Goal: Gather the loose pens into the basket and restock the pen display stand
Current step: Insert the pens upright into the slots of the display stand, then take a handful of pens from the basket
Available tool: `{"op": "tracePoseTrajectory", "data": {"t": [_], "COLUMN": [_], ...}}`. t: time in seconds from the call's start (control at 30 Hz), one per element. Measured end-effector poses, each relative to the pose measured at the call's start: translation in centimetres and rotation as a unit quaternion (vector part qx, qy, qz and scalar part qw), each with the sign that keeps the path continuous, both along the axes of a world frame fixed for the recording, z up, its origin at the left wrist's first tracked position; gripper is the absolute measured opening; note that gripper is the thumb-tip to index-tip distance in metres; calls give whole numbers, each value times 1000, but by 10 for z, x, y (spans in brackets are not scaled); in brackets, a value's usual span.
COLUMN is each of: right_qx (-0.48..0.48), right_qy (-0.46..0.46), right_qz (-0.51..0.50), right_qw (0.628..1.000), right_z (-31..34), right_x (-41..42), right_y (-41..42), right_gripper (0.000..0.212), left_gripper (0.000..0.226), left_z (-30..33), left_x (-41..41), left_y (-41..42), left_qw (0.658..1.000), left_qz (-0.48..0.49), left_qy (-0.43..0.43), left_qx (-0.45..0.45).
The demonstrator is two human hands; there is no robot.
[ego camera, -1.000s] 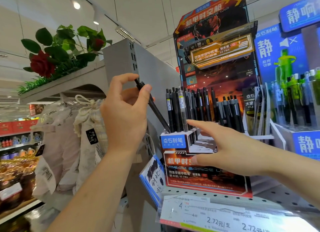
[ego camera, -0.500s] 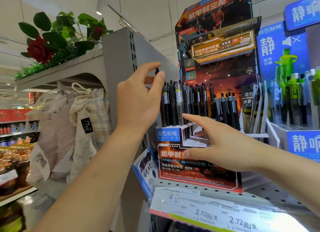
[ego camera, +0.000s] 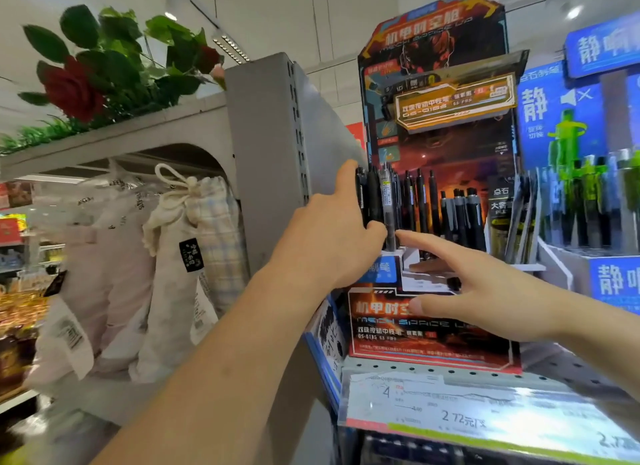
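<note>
Shop shelf (ego camera: 450, 371) at lower right, left hand (ego camera: 332, 236) mid-frame, fingers extended against black pens (ego camera: 370, 201) in display stand (ego camera: 433, 329), right hand (ego camera: 485, 291) flat, fingers straight, holding nothing

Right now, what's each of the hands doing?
Left hand: fingers straight, thumb and fingers touching the upright black pens in the stand.
Right hand: open, holding nothing.
</note>
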State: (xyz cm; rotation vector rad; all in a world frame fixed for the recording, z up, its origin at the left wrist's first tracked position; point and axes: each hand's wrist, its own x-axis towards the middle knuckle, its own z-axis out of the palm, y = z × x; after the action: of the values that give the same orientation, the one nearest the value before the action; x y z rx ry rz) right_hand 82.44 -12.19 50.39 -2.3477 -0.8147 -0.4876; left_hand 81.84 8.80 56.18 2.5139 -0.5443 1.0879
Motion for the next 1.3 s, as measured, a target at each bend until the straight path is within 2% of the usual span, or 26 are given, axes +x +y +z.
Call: {"op": "tracePoseTrajectory", "data": {"t": [0.17, 0.3, 0.4, 0.47, 0.5, 0.57, 0.63, 0.73, 0.8, 0.9, 1.1, 1.2, 1.3], "right_qx": [16, 26, 13, 0, 11, 42, 72, 143, 163, 196, 239, 244, 233], "right_qy": [-19, -85, -116, -139, -142, -139, -135, -110, -100, -79, -32, -10, 3], "right_qz": [-51, -162, -213, -227, -232, -245, -259, -287, -325, -373, -455, -485, -501], "right_qw": [998, 983, 970, 964, 962, 959, 954, 941, 926, 903, 857, 840, 834], "right_z": [-1, -13, -35, -53, -63, -83, -102, -127, -140, -157, -177, -181, -171], "right_x": [-10, -24, -49, -73, -88, -121, -155, -207, -241, -294, -404, -447, -475], "right_y": [5, 7, 8, 4, -1, -15, -38, -85, -125, -190, -318, -376, -428], "right_gripper": [77, 92, 81, 75, 75, 74, 72, 66, 63, 65, 64, 65, 63], "left_gripper": [87, 84, 76, 62, 56, 45, 40, 36, 31, 37, 44, 47, 52], "left_z": [-9, -30, -65, -91, -104, -130, -152, -173, -180, -186, -195, -195, -179], "left_x": [0, -6, -21, -40, -49, -68, -86, -105, -119, -152, -224, -252, -271], "left_y": [4, 5, 0, -7, -13, -28, -51, -94, -129, -195, -356, -428, -492], "left_qw": [1000, 996, 988, 961, 938, 888, 857, 848, 846, 826, 806, 809, 817], "left_qz": [-25, -41, -88, -191, -256, -362, -413, -430, -433, -466, -523, -533, -541], "left_qy": [-7, -16, -56, -106, -101, -32, 37, 101, 109, 137, 214, 219, 186], "left_qx": [-18, -81, -111, -171, -211, -281, -307, -292, -291, -287, -176, -116, -75]}}
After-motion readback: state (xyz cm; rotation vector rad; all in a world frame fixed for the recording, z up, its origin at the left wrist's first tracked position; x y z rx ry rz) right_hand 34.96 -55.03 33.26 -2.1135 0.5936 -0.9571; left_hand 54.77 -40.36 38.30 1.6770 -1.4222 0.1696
